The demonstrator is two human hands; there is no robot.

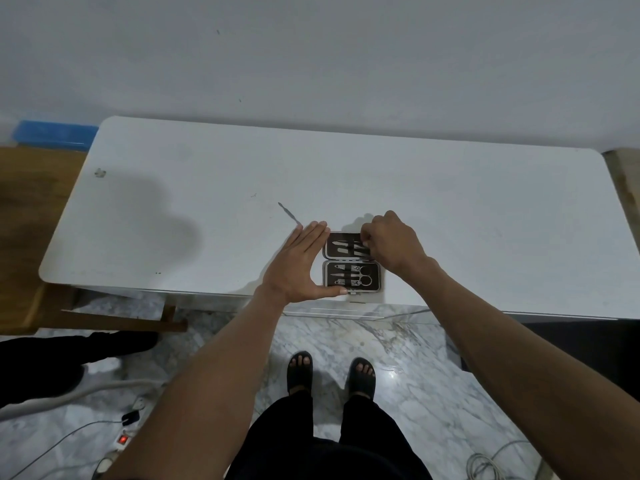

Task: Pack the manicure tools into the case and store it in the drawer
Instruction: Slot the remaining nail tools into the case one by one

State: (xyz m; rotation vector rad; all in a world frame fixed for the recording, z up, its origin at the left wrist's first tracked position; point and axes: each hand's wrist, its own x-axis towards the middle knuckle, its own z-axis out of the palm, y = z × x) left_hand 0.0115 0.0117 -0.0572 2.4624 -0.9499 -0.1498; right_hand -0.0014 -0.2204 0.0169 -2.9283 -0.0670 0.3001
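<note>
A home room: marble floor (408, 341), white table (207, 188), sandalled feet (300, 372).

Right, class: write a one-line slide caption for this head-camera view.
Left hand steadies the open manicure case while right hand seats a tool; one tool remains on the table.

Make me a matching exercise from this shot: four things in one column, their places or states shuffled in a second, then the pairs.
1. case
2. loose metal tool
3. left hand
4. right hand

A. flat, fingers spread, against the case's left edge
B. lying open near the table's front edge
C. alone on the table, beyond the left hand
D. fingers curled over the case's far half

Pairs: 1-B, 2-C, 3-A, 4-D
</note>
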